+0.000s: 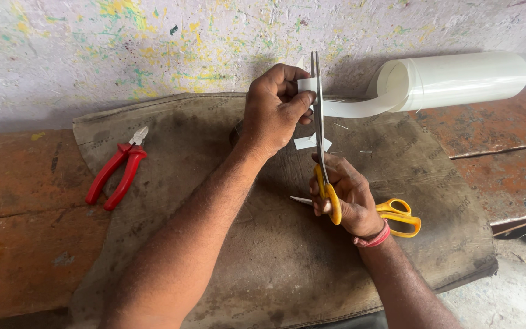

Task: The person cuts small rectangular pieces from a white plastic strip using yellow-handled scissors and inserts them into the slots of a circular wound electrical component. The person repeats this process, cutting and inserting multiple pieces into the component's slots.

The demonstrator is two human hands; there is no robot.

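My left hand (273, 111) pinches the free end of a white paper strip (351, 108) that unrolls from a white roll (458, 79) at the back right. My right hand (347, 196) grips yellow-handled scissors (319, 116), blades pointing up and closed across the strip right beside my left fingers. A small cut white piece (310, 143) lies on the brown sackcloth (214, 244) under the hands.
Red-handled pliers (119, 173) lie on the left part of the sackcloth. A second pair of yellow scissors (400, 216) rests behind my right wrist. The rusty orange bench (19, 231) runs along a paint-spattered wall (123, 42). The bench edge drops off at the right.
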